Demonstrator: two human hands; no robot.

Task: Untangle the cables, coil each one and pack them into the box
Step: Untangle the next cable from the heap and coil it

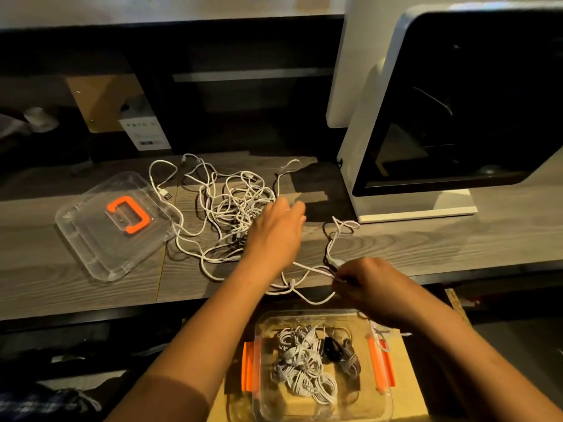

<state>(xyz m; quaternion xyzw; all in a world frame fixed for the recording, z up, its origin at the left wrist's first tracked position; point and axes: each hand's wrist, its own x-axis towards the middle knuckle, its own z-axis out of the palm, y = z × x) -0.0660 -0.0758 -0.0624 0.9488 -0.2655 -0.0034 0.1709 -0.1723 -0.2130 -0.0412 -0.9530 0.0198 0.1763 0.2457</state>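
From my remote seat I see the left hand (275, 229) reaching forward across the table (426, 242), palm down, its fingers stretched out and slightly blurred on the right edge of the tangle (231, 205), curled round nothing I can make out. The right hand (370, 287) sits near the table's front edge, fingertips pinching a white cable (330, 249) that runs from the pile. The tangle is a loose heap of thin white leads spread mid-table, just beside the clear lid (91, 239) with its orange handle (128, 216). Below the table edge, the clear box (262, 324) with 2 orange latches holds several coiled bundles (301, 363), mostly white, some dark.
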